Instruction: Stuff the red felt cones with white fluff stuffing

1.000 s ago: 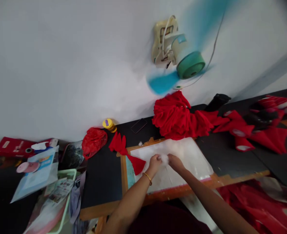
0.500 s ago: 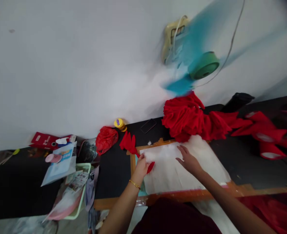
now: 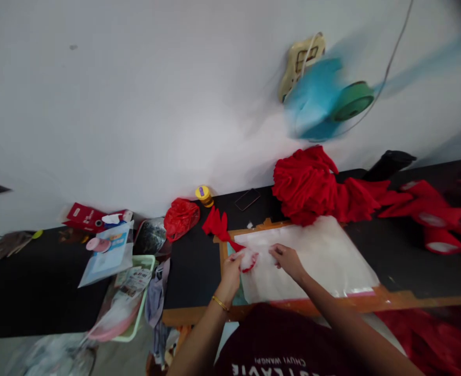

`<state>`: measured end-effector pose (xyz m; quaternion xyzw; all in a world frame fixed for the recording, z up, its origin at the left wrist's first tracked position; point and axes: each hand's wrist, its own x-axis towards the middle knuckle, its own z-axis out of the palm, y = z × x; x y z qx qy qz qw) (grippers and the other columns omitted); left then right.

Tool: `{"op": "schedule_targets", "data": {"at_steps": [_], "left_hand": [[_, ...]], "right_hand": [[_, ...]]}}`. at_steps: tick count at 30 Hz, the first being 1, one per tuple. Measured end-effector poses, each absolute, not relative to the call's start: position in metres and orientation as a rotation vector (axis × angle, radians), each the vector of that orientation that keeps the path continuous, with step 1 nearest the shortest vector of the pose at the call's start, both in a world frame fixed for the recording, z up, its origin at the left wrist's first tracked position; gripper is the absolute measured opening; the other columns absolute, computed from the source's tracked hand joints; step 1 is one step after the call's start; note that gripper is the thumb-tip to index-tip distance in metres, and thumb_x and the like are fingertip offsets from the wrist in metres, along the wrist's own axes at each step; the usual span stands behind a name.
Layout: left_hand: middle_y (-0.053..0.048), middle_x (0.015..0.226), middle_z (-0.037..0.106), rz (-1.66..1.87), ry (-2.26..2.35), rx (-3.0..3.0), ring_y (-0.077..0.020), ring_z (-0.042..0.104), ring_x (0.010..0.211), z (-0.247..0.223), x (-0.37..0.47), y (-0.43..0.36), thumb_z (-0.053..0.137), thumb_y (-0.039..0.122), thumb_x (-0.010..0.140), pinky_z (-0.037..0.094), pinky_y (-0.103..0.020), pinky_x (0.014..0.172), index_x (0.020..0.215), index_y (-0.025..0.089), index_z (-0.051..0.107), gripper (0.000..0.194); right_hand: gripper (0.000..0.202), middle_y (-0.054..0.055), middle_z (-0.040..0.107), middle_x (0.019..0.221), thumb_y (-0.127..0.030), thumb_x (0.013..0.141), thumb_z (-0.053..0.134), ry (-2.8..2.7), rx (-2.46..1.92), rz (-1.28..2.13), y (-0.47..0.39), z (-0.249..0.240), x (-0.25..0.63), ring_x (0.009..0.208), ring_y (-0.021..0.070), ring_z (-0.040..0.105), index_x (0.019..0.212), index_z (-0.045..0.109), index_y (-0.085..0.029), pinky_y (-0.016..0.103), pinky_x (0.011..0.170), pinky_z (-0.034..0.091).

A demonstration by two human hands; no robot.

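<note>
My left hand (image 3: pixel 231 272), with a gold bracelet at the wrist, is closed on a small red cloth piece (image 3: pixel 249 261) whose upturned face shows white. It is over the left end of a white sheet (image 3: pixel 312 266) on the table. To its right my right hand (image 3: pixel 287 259) is also over the sheet, thumb and fingers pinched together. Something whitish may be at its fingertips, but I cannot make it out. Several red cloth pieces (image 3: pixel 217 224) lie just beyond my left hand, their tail reaching the sheet's corner.
A large heap of red cloth (image 3: pixel 307 185) lies behind the sheet. A turning blue fan (image 3: pixel 317 99) is above it. Along the wall are a phone (image 3: pixel 248 199), a yellow-lidded jar (image 3: pixel 204 196) and a red plastic bag (image 3: pixel 181 219). A pale green basket (image 3: pixel 138 318) stands left.
The cloth piece in my left hand now shows its white face. My right hand has gone from spread fingers to a pinch and come closer to the left. The view has shifted left.
</note>
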<state>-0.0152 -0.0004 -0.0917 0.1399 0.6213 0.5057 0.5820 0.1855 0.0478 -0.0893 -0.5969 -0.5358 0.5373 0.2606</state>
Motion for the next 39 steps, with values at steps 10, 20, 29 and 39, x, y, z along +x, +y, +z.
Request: {"op": "schedule_targets", "data": {"at_steps": [10,20,29,39], "left_hand": [[-0.007,0.066,0.071,0.971,1.277,0.354,-0.0208,0.066,0.065,-0.091,0.008,0.001,0.089,0.028,0.048,0.047,-0.027,0.059,0.080,0.012,0.073,0.039],[-0.008,0.074,0.074,1.118,1.231,0.237,-0.0204,0.065,0.064,-0.094,-0.004,0.010,0.084,0.030,0.050,0.051,-0.032,0.066,0.082,0.014,0.070,0.039],[-0.005,0.081,0.069,1.112,1.229,0.191,-0.0172,0.063,0.072,-0.100,0.016,0.008,0.079,0.031,0.065,0.051,-0.030,0.068,0.085,0.017,0.063,0.029],[-0.004,0.088,0.067,1.052,1.199,0.282,-0.0175,0.065,0.074,-0.079,0.001,-0.001,0.085,0.035,0.062,0.056,-0.032,0.067,0.099,0.020,0.062,0.046]], "right_hand": [[0.020,-0.007,0.052,0.049,-0.041,0.071,0.059,-1.281,-1.512,1.517,0.039,-0.092,0.155,0.042,0.0109,0.047,0.069,0.060,-0.021,0.023,0.042,0.038],[0.045,0.001,0.066,0.077,-0.052,0.076,0.061,-1.093,-1.502,1.540,0.028,-0.094,0.160,0.069,0.0175,0.062,0.107,0.065,-0.020,0.028,0.059,0.049],[0.027,0.009,0.074,0.096,-0.037,0.080,0.054,-1.473,-1.480,1.210,0.025,-0.097,0.139,0.092,0.0265,0.066,0.091,0.071,-0.021,0.042,0.090,0.051],[0.039,0.009,0.072,0.108,-0.036,0.080,0.046,-1.169,-1.567,1.250,0.030,-0.111,0.155,0.098,0.0248,0.066,0.110,0.065,-0.019,0.040,0.091,0.051]]}}
